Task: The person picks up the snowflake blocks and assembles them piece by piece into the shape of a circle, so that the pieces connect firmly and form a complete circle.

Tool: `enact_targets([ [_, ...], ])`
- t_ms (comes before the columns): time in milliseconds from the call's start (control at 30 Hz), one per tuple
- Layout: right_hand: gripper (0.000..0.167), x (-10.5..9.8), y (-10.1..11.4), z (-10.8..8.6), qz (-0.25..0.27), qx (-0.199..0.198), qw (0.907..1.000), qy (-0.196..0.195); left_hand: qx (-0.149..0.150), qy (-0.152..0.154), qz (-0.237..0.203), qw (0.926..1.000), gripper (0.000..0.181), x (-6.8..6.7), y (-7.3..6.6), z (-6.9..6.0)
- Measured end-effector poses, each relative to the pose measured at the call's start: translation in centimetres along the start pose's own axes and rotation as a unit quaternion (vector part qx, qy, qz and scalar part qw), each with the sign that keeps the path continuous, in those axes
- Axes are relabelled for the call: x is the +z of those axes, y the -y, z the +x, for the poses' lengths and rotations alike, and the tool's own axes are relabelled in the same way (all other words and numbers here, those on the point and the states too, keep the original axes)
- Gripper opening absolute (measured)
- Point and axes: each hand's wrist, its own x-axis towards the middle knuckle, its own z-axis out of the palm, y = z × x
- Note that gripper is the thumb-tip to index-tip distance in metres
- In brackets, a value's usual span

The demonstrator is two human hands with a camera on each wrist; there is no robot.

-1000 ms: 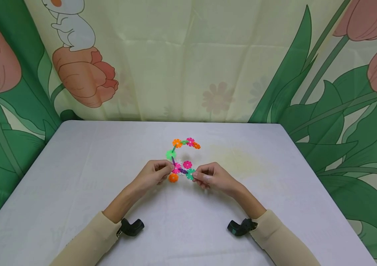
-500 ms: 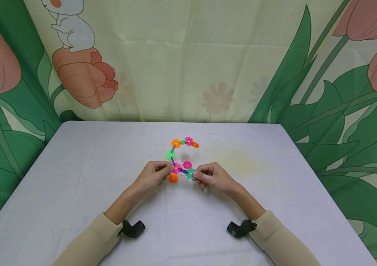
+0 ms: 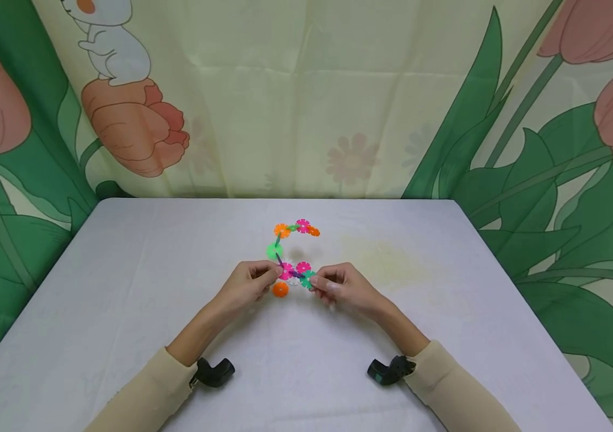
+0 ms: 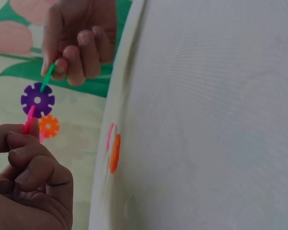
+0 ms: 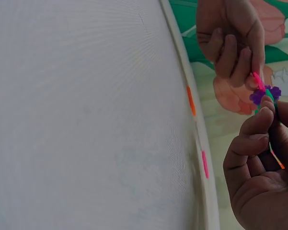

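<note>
A curved chain of slotted plastic snowflake discs is held above the table between both hands. My left hand (image 3: 254, 281) pinches its pink disc (image 3: 286, 272). With thumb and fingers, my right hand (image 3: 346, 284) pinches the teal green disc (image 3: 308, 279). Between these two sits a purple disc (image 4: 37, 100), slotted into both in the left wrist view. Beyond the left fingertips the chain curves away through a light green disc (image 3: 274, 250) and an orange disc (image 3: 281, 231) to another pink disc (image 3: 303, 225) and an orange end disc (image 3: 314, 231). Fingers partly hide the pinched discs.
On the white table (image 3: 122, 270) lie a loose orange disc (image 3: 280, 290), a loose pink disc (image 3: 303, 267) and a pale, nearly clear disc (image 3: 293, 281), all close to the hands. A printed cloth (image 3: 263, 120) hangs behind the table's far edge.
The chain's far end has swung slightly left and away. Both hands keep their pinches, with the right hand's teal green disc shifted slightly left. The head view has shifted a little.
</note>
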Motion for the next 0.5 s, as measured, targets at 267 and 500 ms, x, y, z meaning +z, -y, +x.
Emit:
enact_targets([
  [267, 0.028, 0.7, -0.2, 0.0, 0.007, -0.019, 0.9993, 0.033, -0.007, 0.004, -0.018, 0.9998, 0.027, -0.3, 0.2, 0.4],
  [500, 0.028, 1.4, 0.0, 0.1, 0.006, -0.043, 0.9990, -0.005, -0.032, 0.044, -0.008, 0.9985, 0.043, 0.1, 0.5, 0.3],
])
